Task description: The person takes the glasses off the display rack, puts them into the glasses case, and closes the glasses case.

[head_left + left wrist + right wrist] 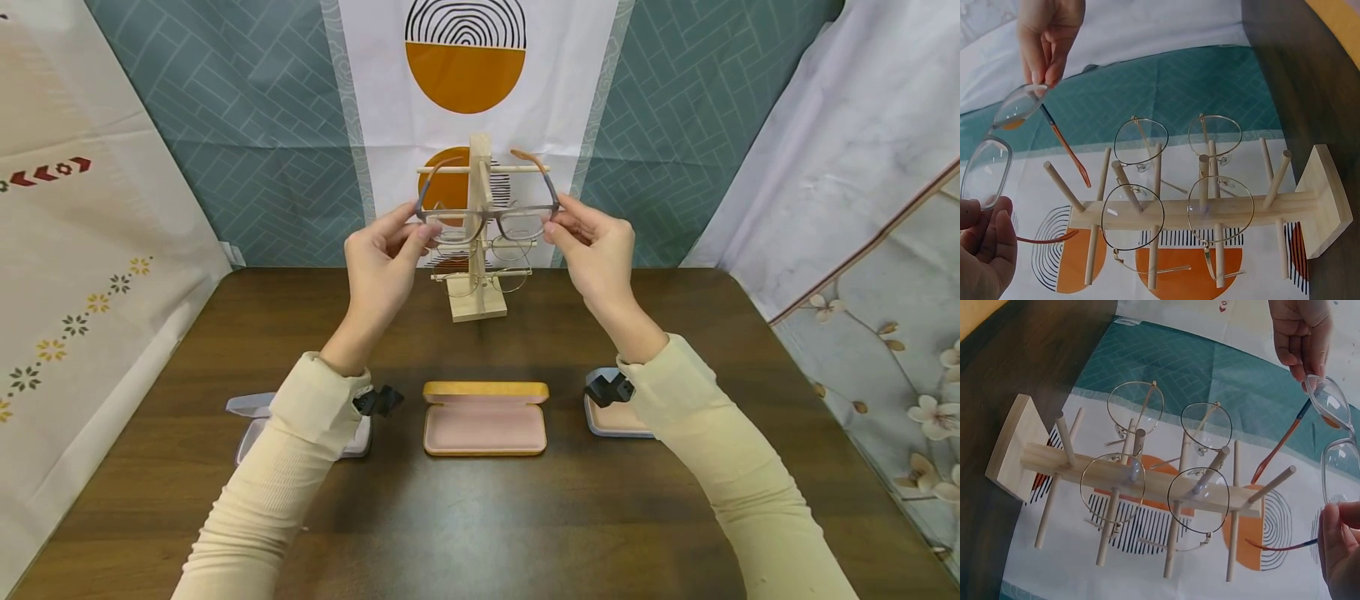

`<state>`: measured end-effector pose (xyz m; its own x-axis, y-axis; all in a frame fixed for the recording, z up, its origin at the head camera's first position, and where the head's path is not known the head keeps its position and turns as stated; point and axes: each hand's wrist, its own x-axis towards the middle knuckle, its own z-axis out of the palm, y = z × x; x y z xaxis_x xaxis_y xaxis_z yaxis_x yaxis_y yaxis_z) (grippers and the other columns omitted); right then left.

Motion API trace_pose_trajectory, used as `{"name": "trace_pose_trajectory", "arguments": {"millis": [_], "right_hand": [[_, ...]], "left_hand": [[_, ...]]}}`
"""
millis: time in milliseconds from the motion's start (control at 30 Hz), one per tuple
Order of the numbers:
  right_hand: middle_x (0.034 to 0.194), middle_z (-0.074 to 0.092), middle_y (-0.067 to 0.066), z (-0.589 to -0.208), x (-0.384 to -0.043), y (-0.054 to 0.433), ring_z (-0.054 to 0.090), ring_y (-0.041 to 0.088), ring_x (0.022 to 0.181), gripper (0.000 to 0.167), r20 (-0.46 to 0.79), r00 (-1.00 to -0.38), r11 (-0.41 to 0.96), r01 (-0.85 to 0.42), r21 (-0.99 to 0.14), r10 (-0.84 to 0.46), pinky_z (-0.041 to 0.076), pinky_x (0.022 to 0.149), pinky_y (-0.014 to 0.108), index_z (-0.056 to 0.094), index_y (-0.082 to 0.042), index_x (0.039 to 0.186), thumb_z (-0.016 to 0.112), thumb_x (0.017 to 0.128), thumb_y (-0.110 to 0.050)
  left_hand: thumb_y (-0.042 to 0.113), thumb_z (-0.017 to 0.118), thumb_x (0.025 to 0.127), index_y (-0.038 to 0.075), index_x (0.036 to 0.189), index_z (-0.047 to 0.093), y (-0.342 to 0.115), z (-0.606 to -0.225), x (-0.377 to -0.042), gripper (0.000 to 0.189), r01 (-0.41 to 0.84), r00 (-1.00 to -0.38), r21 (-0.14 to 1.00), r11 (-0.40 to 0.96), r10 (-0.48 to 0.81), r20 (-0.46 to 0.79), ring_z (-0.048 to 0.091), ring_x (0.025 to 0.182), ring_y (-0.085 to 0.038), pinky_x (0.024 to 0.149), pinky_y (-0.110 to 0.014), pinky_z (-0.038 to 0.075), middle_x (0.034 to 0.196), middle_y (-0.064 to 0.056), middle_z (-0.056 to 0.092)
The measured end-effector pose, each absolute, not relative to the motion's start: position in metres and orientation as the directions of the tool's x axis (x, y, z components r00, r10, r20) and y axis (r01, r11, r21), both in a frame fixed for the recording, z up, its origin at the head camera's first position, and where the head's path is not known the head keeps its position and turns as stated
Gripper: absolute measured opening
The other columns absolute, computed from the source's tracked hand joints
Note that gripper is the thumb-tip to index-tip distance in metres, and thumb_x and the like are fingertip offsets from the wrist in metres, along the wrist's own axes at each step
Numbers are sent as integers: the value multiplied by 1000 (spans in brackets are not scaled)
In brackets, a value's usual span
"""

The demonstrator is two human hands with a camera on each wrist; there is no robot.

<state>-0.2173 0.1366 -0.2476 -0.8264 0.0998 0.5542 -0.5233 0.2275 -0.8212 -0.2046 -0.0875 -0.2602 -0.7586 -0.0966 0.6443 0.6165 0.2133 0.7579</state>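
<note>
A pair of eyeglasses (491,214) with a clear-grey frame and blue-to-orange temples is held up in front of the top of a wooden display stand (477,192). My left hand (382,262) pinches the frame at its left outer corner. At the other corner, my right hand (603,254) pinches it between thumb and fingers. Both temples are unfolded and point toward the stand. Lower on the stand's pegs hang two pairs of thin round wire glasses; in the left wrist view, one has a dark rim (1102,215), the other a gold rim (1252,209).
Three open glasses cases lie on the brown table (480,533): a yellow case (486,429) with pink lining in the middle, a greyish case (251,406) partly behind my left sleeve, and a blue case (622,433) partly behind my right. Patterned cloth (247,108) hangs behind the stand.
</note>
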Motion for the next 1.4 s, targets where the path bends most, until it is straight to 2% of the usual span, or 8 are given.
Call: {"name": "trace_pose_trajectory", "arguments": {"millis": [167, 467, 633, 833, 933, 1167, 1267, 1400], "right_hand": [[80, 66, 4, -249, -212, 138, 63, 3, 68, 34, 575, -813, 208, -549, -809, 88, 51, 73, 22, 61, 4, 113, 65, 80, 4], [87, 65, 23, -253, -202, 140, 63, 3, 69, 34, 610, -789, 210, -585, -783, 74, 51, 71, 21, 61, 5, 113, 65, 80, 5], [85, 65, 22, -255, -198, 141, 63, 1, 68, 35, 636, -769, 226, -609, -760, 67, 51, 69, 19, 60, 6, 113, 66, 79, 6], [84, 65, 22, -258, -192, 141, 63, 2, 68, 34, 645, -761, 211, -621, -755, 67, 51, 69, 20, 61, 6, 112, 65, 78, 8], [82, 65, 19, -259, -189, 141, 63, 3, 68, 34, 647, -759, 193, -627, -755, 67, 51, 69, 21, 61, 7, 112, 65, 78, 9], [76, 65, -11, -263, -181, 142, 63, 5, 68, 35, 640, -765, 144, -627, -765, 71, 51, 72, 22, 60, 9, 112, 65, 77, 11], [76, 64, -13, -265, -178, 142, 63, 5, 67, 35, 649, -758, 133, -637, -759, 70, 51, 72, 22, 60, 9, 111, 64, 77, 12], [77, 65, -8, -267, -174, 142, 63, 6, 68, 35, 664, -745, 141, -652, -745, 66, 51, 72, 21, 60, 10, 111, 64, 77, 12]], "left_hand": [[2, 62, 85, -8, 119, 55, -87, -263, -199, 36, 639, -738, 739, 216, -101, 668, 63, 71, -2, 66, -20, 51, 87, -17, 68], [1, 63, 84, -11, 117, 55, -86, -269, -190, 36, 656, -715, 716, 238, -108, 691, 63, 72, -2, 60, -16, 48, 86, -17, 68], [0, 63, 83, -10, 116, 56, -85, -271, -186, 35, 676, -696, 700, 233, -110, 709, 65, 71, -9, 61, -16, 48, 84, -19, 68], [-2, 63, 83, -11, 116, 56, -85, -273, -180, 35, 688, -688, 694, 212, -115, 716, 64, 71, -5, 63, -17, 50, 84, -20, 67], [-3, 63, 83, -12, 116, 55, -85, -274, -177, 35, 696, -684, 691, 195, -113, 720, 64, 72, -4, 65, -18, 51, 84, -21, 67], [-6, 62, 82, -12, 115, 56, -85, -278, -171, 35, 707, -679, 686, 170, -109, 727, 63, 70, -2, 66, -19, 51, 84, -24, 66], [-7, 62, 82, -13, 115, 55, -85, -280, -167, 35, 710, -678, 685, 162, -104, 728, 64, 71, -4, 66, -19, 51, 84, -25, 66], [-8, 62, 81, -14, 115, 55, -86, -282, -163, 35, 716, -675, 682, 149, -101, 731, 65, 71, -9, 66, -19, 51, 84, -26, 65]]}}
